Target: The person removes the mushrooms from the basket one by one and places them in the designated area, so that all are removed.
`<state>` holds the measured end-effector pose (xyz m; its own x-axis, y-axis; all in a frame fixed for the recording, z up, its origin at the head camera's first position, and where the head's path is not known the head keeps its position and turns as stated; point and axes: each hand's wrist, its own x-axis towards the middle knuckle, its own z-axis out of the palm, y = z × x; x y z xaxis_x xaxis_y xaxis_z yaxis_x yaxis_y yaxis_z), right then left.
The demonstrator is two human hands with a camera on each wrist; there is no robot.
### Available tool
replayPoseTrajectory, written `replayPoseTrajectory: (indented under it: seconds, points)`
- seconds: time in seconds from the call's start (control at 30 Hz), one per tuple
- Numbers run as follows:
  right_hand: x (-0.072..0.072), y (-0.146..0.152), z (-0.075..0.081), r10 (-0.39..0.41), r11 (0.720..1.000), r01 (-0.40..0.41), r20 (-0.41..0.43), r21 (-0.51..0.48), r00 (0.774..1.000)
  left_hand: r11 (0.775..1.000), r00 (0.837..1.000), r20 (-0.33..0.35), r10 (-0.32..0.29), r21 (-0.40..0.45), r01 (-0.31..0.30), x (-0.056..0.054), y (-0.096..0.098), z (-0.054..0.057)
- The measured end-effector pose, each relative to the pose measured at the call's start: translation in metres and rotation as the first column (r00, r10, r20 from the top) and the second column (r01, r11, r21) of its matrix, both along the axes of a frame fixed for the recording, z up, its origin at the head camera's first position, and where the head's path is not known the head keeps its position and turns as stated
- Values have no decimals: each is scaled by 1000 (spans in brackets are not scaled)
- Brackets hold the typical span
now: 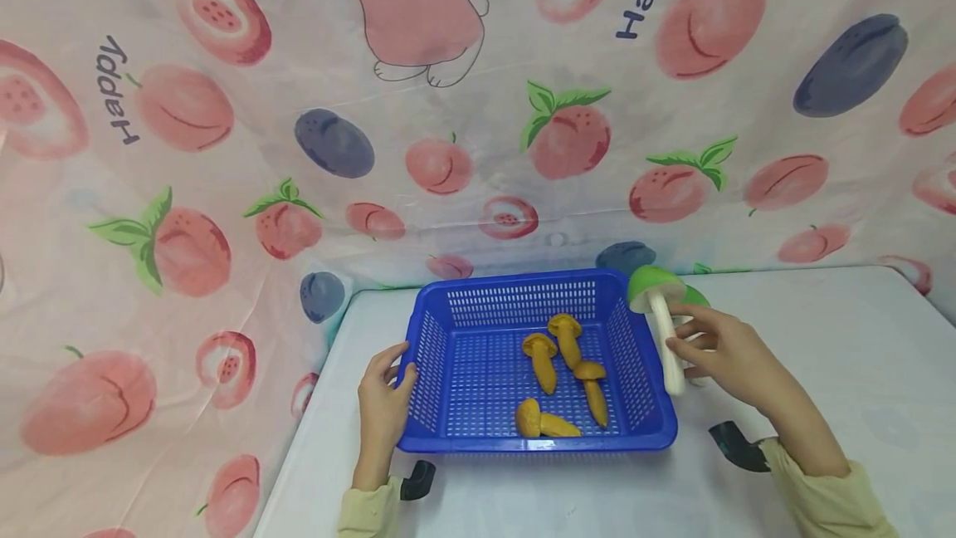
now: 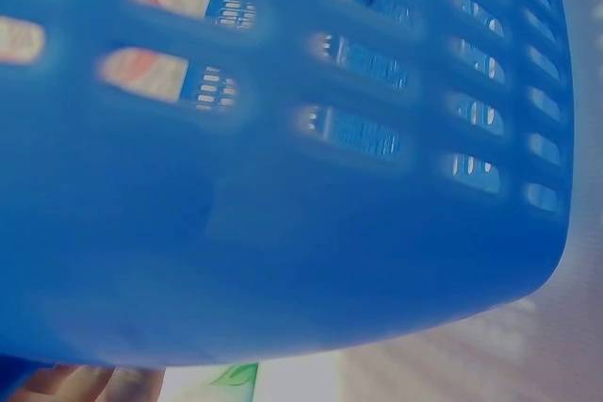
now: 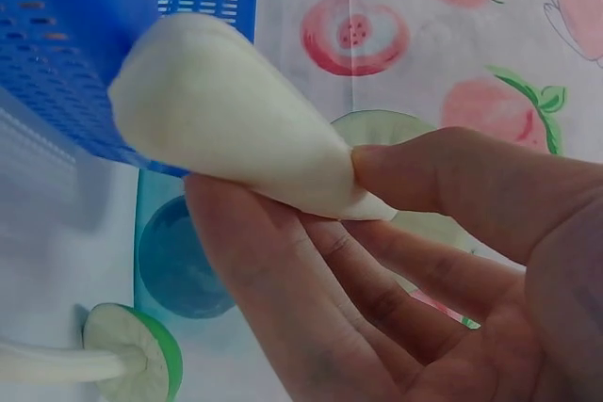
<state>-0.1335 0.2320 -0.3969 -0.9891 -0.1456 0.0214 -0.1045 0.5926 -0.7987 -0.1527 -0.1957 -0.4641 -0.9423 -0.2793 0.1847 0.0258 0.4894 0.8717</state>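
Note:
A toy mushroom with a green cap and white stem (image 1: 663, 335) is pinched in my right hand (image 1: 735, 359), held cap up at the right rim of the blue basket (image 1: 538, 444). In the right wrist view, thumb and fingers meet on its pale stem (image 3: 226, 115). My left hand (image 1: 382, 413) grips the basket's left rim, thumb on the inner side; in the left wrist view the basket wall (image 2: 283, 233) covers most of it. Several yellow-brown toy mushrooms (image 1: 545, 368) lie inside the basket, toward its middle and right.
A second green-capped mushroom (image 3: 132, 355) lies on the white table (image 1: 844, 339) right of the basket, mostly hidden behind my right hand in the head view. A fruit-print cloth (image 1: 478, 123) hangs behind and left of the table. Black wrist mounts (image 1: 738, 445) stick out beside both sleeves.

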Motion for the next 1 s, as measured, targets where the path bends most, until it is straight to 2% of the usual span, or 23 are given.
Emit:
replayPoseTrajectory:
  seconds: [0.2, 0.73, 1.0]
  points:
    - [0, 6, -2, -10, 1000, 10, 10, -12, 1000, 1000, 1000, -4, 0, 7, 0, -1, 0, 0]
    - [-3, 29, -13, -23, 999, 23, 0, 33, 1000, 1000, 1000, -11, -8, 4, 8, 0, 0, -1]
    - [-4, 39, -18, -62, 994, 60, 15, 86, 998, 1000, 1000, -21, -11, 13, 12, -1, 0, -2]
